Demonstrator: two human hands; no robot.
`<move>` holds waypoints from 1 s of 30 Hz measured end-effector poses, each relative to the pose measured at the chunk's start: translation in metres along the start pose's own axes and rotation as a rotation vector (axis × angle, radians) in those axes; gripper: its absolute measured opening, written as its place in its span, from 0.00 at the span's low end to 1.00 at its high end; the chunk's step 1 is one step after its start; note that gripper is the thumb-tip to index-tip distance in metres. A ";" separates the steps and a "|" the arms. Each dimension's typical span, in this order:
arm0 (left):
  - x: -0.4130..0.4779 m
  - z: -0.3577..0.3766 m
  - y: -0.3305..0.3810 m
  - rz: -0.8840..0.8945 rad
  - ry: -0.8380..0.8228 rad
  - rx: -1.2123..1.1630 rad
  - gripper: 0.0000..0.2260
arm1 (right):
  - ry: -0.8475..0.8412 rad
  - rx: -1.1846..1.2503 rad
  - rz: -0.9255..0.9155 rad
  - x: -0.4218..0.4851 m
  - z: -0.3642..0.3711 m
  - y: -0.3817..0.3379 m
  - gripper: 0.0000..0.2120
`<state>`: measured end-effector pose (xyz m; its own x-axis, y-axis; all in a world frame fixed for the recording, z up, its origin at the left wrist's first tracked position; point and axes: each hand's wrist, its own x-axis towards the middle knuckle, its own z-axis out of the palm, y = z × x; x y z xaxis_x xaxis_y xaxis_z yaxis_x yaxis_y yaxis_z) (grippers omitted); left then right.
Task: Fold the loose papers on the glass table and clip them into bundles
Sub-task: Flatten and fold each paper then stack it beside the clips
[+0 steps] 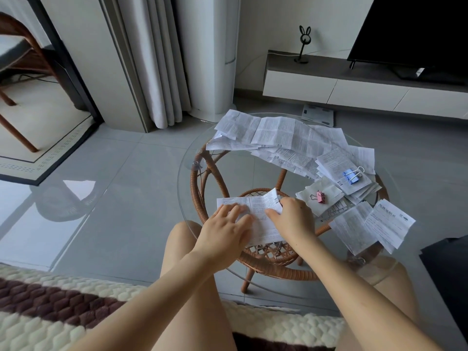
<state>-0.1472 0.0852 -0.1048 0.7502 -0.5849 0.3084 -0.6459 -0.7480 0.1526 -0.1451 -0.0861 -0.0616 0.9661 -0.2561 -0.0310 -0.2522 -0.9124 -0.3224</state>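
A printed sheet of paper [255,206] lies near the front edge of the round glass table [187,158]. My left hand [225,231] presses flat on the sheet's left half with fingers spread. My right hand [291,219] rests on its right half, fingers curled at the lifted right edge; the grip is partly hidden. A pile of unfolded papers [273,138] covers the far side. To the right sit a folded bundle with a blue binder clip [351,175] and a smaller bundle with a pink binder clip [320,196].
Two more folded sheets [372,226] lie at the table's right front. A rattan frame [202,183] shows under the glass. A TV cabinet [354,84] stands behind, curtains at the back left, a quilted blanket [50,312] under my legs.
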 end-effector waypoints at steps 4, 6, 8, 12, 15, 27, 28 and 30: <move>0.000 0.002 0.006 -0.017 0.003 0.024 0.15 | 0.135 0.068 0.027 -0.017 0.002 0.003 0.18; 0.002 0.000 0.007 -0.020 0.006 0.053 0.17 | 0.270 0.011 -0.025 -0.035 0.013 0.006 0.28; 0.002 -0.001 0.009 -0.028 0.006 0.070 0.20 | 0.338 -0.016 -0.072 -0.049 0.027 0.008 0.34; 0.001 -0.001 0.009 -0.043 -0.032 0.074 0.21 | 0.337 0.052 -0.085 -0.054 0.042 0.017 0.34; -0.002 0.001 0.005 -0.028 -0.090 0.056 0.21 | 0.357 0.105 -0.133 -0.054 0.040 0.026 0.33; -0.031 -0.016 -0.033 0.089 -0.239 -0.039 0.24 | 0.268 0.170 -0.201 -0.049 0.033 0.050 0.35; -0.033 -0.018 -0.032 0.100 -0.227 -0.038 0.23 | 0.276 0.179 -0.181 -0.049 0.034 0.052 0.38; -0.037 -0.021 -0.027 0.099 -0.207 -0.056 0.22 | 0.362 0.164 -0.183 -0.054 0.030 0.049 0.39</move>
<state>-0.1606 0.1340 -0.1011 0.6917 -0.7111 0.1259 -0.7206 -0.6682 0.1849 -0.2078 -0.1080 -0.1038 0.9056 -0.2170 0.3645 -0.0386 -0.8979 -0.4386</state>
